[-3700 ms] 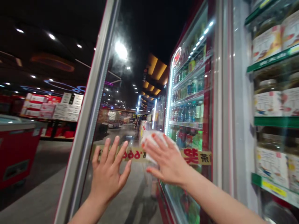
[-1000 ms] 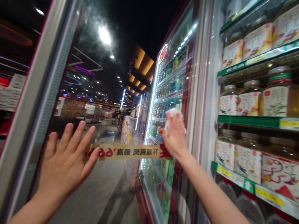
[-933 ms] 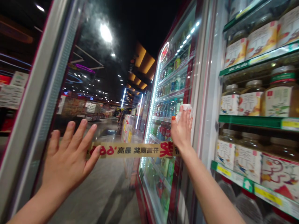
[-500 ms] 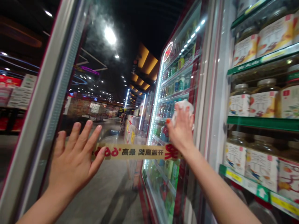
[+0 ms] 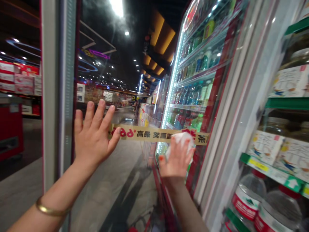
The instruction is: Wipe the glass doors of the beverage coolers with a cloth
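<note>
Hands at a transparent door pane (image 5: 120, 183). Left of centre, the left hand (image 5: 93, 140) is spread flat with its fingers apart, holding nothing; whether its palm bears fully on the pane cannot be told. Right of centre, the right hand (image 5: 177, 162) lies spread over a white cloth (image 5: 182, 137), which overlaps the right part of a printed strip (image 5: 145, 133); motion blur hides the finer contact. Good practice, as judged here: flat, even pressure through all the fingers, so that the cloth rather than bare fingertips meets the pane; overlapping strokes, slowed near the door frame (image 5: 231, 106) at right. The strip's lettering reads reversed, so it probably lies on the far face and should not snag the cloth. The left hand would best steady the door lightly, as its fingers may leave prints.
</note>
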Tool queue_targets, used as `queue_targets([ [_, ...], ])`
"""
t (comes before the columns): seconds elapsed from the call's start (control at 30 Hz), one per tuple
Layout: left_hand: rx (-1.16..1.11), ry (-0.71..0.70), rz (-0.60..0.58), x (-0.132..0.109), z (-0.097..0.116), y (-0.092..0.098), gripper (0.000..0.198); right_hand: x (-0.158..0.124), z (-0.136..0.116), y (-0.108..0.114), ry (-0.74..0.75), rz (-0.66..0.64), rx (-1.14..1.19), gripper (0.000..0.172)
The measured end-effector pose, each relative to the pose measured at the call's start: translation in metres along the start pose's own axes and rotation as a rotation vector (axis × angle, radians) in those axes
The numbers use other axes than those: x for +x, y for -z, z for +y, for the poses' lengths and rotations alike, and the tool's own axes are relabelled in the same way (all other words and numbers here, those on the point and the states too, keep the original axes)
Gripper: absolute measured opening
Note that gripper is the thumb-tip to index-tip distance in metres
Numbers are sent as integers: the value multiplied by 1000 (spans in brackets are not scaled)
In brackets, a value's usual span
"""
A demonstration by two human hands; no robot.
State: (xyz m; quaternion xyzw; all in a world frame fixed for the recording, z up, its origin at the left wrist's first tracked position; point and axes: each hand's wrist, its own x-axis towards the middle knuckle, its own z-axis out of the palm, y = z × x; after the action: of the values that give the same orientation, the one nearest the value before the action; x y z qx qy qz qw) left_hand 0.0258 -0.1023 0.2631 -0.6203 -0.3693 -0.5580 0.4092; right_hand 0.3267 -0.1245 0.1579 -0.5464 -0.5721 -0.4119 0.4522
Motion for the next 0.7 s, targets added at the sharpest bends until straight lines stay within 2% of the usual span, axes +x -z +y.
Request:
queue_targets([
  [0.07, -8, 3, -4, 1, 0, 1, 83, -56, -12, -8, 353, -88, 51, 85],
  [0.13, -15, 14, -3, 1, 1, 2, 84, -99, 3, -11, 381, -69, 50, 82],
  [0.17, -18, 20, -7, 1, 2, 2, 85, -109, 17, -11, 337, -50, 32, 82],
  [0.23, -24, 33, -18, 2, 4, 3, 84, -107, 42, -8, 117, -20, -40, 80],
  [0.27, -29, 38, -18, 1, 4, 3, 84, -99, 46, -7, -14, -3, -72, 78],
  [0.33, -45, 56, -18, 1, 5, 2, 84, -90, 30, -10, -181, 17, -104, 76],
  [0.37, -54, 65, -18, 1, 5, 2, 83, -94, 12, -14, -185, 16, -94, 78],
  [0.4, -61, 67, -13, 0, 4, 1, 83, -105, -8, -17, -103, -11, -71, 82],
  [0.43, -63, 65, -12, 0, 4, 0, 82, -122, -27, -20, 65, -69, -23, 84],
  [0.5, -48, 45, 3, 0, 2, 0, 80, -165, -48, -24, 272, -102, 58, 77],
  [0.53, -36, 35, 8, 0, 2, 0, 80, -183, -46, -24, 319, -84, 84, 74],
  [0.6, -24, 24, -1, 0, 2, 1, 79, -200, -23, -23, 285, -22, 86, 78],
  [0.63, -24, 26, -17, 0, 2, 2, 79, -197, -7, -23, 207, 8, 64, 82],
  [0.7, -22, 37, -42, -1, 4, 3, 78, -171, 16, -24, -38, 29, 16, 88],
])
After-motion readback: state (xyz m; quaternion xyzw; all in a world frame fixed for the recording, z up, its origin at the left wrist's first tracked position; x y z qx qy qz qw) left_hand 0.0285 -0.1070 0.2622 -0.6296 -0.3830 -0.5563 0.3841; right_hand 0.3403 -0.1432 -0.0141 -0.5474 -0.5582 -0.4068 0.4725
